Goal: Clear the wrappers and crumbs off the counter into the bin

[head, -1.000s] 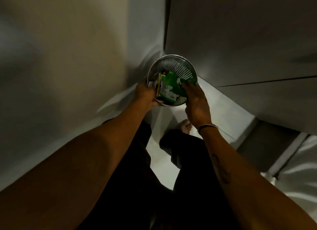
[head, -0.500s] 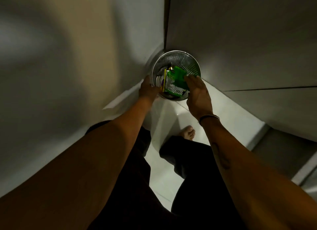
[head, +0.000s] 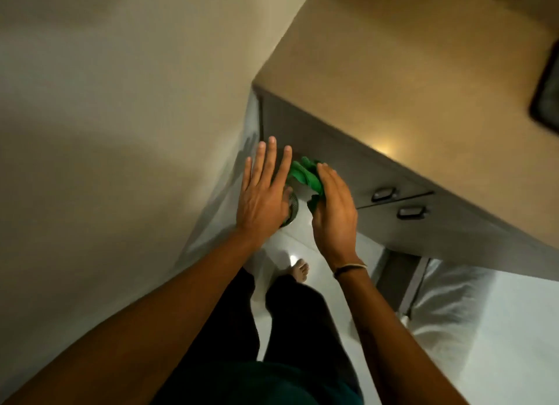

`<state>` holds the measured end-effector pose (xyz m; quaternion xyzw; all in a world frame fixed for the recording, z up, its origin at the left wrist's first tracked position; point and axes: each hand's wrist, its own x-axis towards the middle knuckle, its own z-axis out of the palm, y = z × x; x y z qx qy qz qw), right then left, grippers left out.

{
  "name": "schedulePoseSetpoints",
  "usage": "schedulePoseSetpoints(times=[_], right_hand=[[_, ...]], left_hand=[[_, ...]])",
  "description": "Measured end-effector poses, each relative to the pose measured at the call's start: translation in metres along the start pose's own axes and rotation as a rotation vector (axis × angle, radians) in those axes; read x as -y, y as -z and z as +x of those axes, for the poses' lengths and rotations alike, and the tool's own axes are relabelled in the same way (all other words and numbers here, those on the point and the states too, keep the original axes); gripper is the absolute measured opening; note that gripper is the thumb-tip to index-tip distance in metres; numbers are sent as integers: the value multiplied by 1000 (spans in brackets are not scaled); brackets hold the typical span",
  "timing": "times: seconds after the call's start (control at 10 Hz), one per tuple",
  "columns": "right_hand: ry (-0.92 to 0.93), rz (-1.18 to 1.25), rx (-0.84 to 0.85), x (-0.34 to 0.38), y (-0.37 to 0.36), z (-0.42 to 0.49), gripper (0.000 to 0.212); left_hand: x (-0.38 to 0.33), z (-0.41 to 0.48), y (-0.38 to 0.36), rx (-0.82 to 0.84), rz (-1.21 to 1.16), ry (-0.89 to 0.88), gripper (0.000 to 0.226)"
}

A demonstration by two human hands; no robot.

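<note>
Since half a second ago: both hands lifted clear of the bin, view swung up to take in the counter. Left hand (head: 262, 199) now flat and spread, fingers apart, palm down, gripping nothing, hovering over the bin (head: 291, 208) and hiding most of it. Only a dark ribbed arc of bin rim visible, just right of the left palm, on the pale floor (head: 305, 241) in the corner between the left wall (head: 121, 102) and the cabinet (head: 348, 165). Right hand (head: 332, 214) to the right of the left one, fingers together and curved, pressed against a crumpled green wrapper (head: 305, 174). Wrapper between the two hands, above the bin mouth, touching the right fingers; full closure around it hard to judge from this angle. Thin band (head: 351, 268) on the right wrist. Counter (head: 408, 81) tan and bare across the far right, a dark tray-like edge (head: 547, 102) at its right border, blurred. Two drawer handles (head: 384, 194) on the grey cabinet front below the counter edge. One bare foot (head: 299, 270) on the floor near the bin, dark trousers (head: 290, 329) below. White cloth-like shape (head: 453, 308) at the near right, too blurred to identify. No crumbs discernible anywhere.
</note>
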<state>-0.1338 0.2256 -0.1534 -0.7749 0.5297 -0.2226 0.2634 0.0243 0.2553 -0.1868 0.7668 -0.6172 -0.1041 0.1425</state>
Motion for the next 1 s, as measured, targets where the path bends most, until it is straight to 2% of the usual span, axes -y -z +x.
schedulePoseSetpoints(times=[0.2,0.3,0.5,0.6,0.7,0.8,0.9,1.0], right_hand=[[92,86,-355,28,140,50,64],[44,40,-436,10,189,86,67],[-312,-166,-579,-87,278,190,65],[-466,-290,-260,-148,299,228,59],[-519,-384,38,-177,286,228,72],[-508,-448,95,-196,279,223,84],[-470,-499,61,-193,276,219,87],[-309,-544,-28,-178,255,211,89]], left_hand=[[-75,79,70,-233,-35,-312,76],[-108,110,78,-226,-25,-358,78],[-171,170,52,-49,61,-336,85],[-183,188,22,66,122,-303,86],[-179,186,7,120,150,-306,87],[-172,185,1,88,120,-359,90],[-173,186,3,87,99,-364,90],[-171,182,8,108,90,-353,90]])
